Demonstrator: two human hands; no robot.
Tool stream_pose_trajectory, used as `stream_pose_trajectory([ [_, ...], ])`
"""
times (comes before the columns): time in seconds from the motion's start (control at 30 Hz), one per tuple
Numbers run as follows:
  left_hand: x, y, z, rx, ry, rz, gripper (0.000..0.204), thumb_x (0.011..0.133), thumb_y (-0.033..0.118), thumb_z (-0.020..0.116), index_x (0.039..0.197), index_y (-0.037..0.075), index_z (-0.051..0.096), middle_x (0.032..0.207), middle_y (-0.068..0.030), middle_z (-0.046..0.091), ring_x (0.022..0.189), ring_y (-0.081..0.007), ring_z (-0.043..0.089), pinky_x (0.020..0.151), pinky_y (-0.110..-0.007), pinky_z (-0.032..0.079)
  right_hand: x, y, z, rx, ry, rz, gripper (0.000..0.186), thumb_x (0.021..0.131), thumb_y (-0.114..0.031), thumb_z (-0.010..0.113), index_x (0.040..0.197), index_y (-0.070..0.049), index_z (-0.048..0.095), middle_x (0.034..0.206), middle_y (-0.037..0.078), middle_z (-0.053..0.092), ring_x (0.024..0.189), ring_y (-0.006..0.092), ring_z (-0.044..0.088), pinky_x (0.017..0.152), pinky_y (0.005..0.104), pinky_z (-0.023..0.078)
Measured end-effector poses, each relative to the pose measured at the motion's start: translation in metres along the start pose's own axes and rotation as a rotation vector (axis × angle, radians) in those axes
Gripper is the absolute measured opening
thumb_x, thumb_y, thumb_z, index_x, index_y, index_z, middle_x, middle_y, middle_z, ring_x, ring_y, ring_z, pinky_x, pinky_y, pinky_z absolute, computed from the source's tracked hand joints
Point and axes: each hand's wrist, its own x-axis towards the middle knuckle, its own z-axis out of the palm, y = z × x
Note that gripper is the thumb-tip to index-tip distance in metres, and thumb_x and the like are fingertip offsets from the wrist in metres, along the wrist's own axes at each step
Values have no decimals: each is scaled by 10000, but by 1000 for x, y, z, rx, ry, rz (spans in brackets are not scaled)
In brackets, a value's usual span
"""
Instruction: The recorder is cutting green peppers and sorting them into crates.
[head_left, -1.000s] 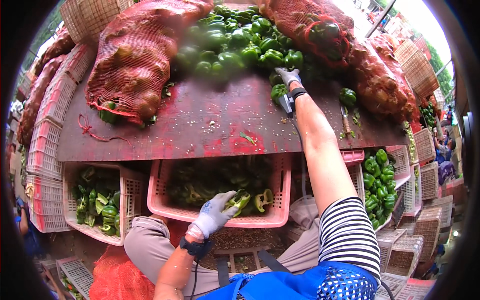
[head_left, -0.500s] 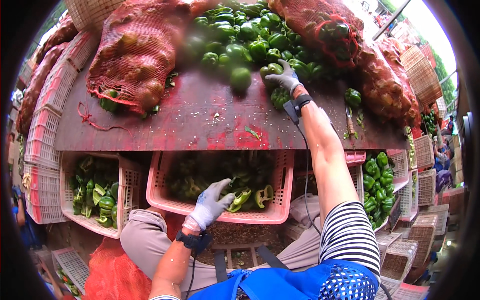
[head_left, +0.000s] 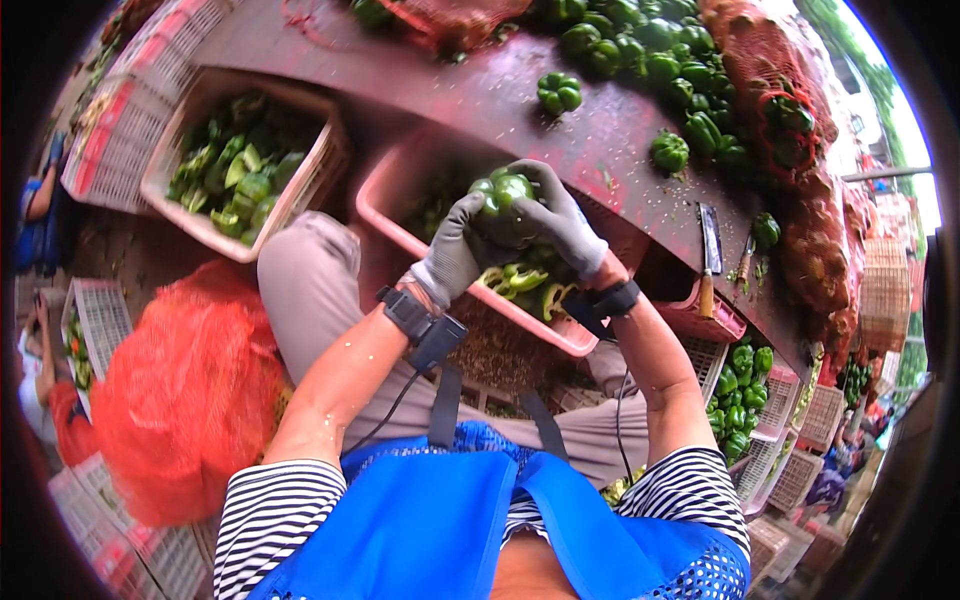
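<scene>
Both gloved hands hold one shiny green bell pepper (head_left: 503, 196) in front of me. My left hand (head_left: 449, 252) cups it from the left, its fingers curled against the side. From the right, my right hand (head_left: 566, 218) wraps round it with fingers and thumb. The pepper's underside is dark and partly hidden by the gloves. Below the hands is a pink plastic crate (head_left: 392, 212) between my knees, holding cut green peppers (head_left: 516, 281) with pale insides. Whole bell peppers (head_left: 640, 50) lie heaped on the tabletop beyond, with a single one (head_left: 559, 93) apart from them.
A knife (head_left: 709, 255) with a wooden handle lies at the table's (head_left: 440, 75) right edge. At left stands a cream crate (head_left: 158, 165) of green pieces, with a red net sack (head_left: 185, 400) nearer me. Full mesh sacks (head_left: 770, 60) line the far right, above a crate of peppers (head_left: 740, 400).
My right hand has come back from the heap with a bell pepper. My left hand has risen from the crate to meet it. The view has turned and tilted.
</scene>
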Motion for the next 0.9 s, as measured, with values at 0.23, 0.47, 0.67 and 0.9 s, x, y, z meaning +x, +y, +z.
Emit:
stream_pose_trajectory([
  [0.23, -80, -51, -46, -150, 533, -162, 512, 1003, 622, 498, 1267, 216, 665, 1193, -43, 704, 1043, -230, 691, 895, -448, 597, -41, 60, 110, -788, 150, 105, 514, 892, -468, 731, 1257, -109, 680, 1178, 203, 682, 1094, 369, 690, 948, 439, 550],
  [0.47, -80, -58, -72, -162, 561, -149, 635, 986, 716, 433, 1320, 220, 644, 1237, -40, 695, 1146, -233, 683, 945, -425, 589, -38, 70, 141, -952, 160, 77, 458, 906, -453, 697, 1229, -127, 704, 1221, 173, 683, 1101, 378, 685, 929, 464, 556],
  [0.67, -63, -64, -91, -311, 608, -64, 579, 985, 656, 471, 1278, 193, 657, 1209, -41, 694, 1125, -224, 677, 964, -379, 563, -17, 77, 152, -1011, 165, 133, 361, 896, -419, 694, 1106, -131, 757, 1134, 159, 722, 1048, 371, 704, 896, 472, 561],
  [0.9, -44, -55, -98, -259, 699, -14, 574, 991, 622, 424, 1240, 167, 671, 1220, -59, 702, 1148, -239, 660, 998, -396, 533, 24, 81, 153, -991, 244, 479, 512, 971, -539, 496, 1107, -115, 750, 1103, 229, 751, 1053, 401, 720, 926, 482, 544],
])
